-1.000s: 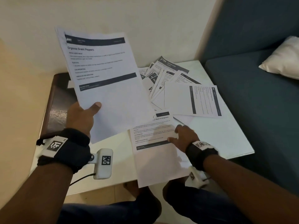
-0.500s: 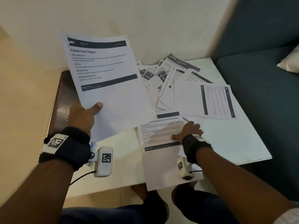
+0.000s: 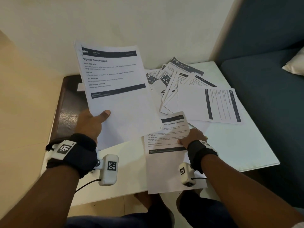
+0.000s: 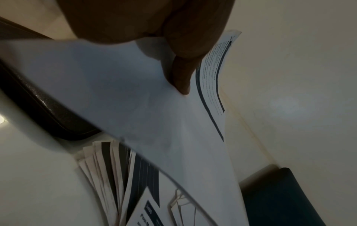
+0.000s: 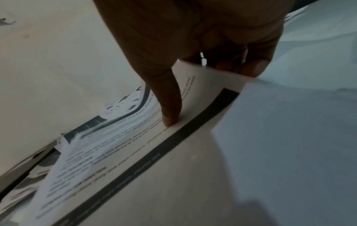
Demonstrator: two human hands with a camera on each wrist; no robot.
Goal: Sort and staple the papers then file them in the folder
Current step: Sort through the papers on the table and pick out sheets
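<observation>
The left hand (image 3: 92, 122) grips the "Organize Green Peppers" sheet (image 3: 115, 89) raised above the bench (image 3: 246, 145), thumb on top. The right hand (image 3: 192, 137) pinches the edge of a second sheet (image 3: 164, 162) that overhangs the bench's near edge. To sort well, it should lift this sheet clear without dragging the fanned loose papers (image 3: 181, 83), then square it against the held page. No stapler is visible.

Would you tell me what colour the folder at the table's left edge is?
The folder is dark brown and glossy, clearest in the head view.
</observation>
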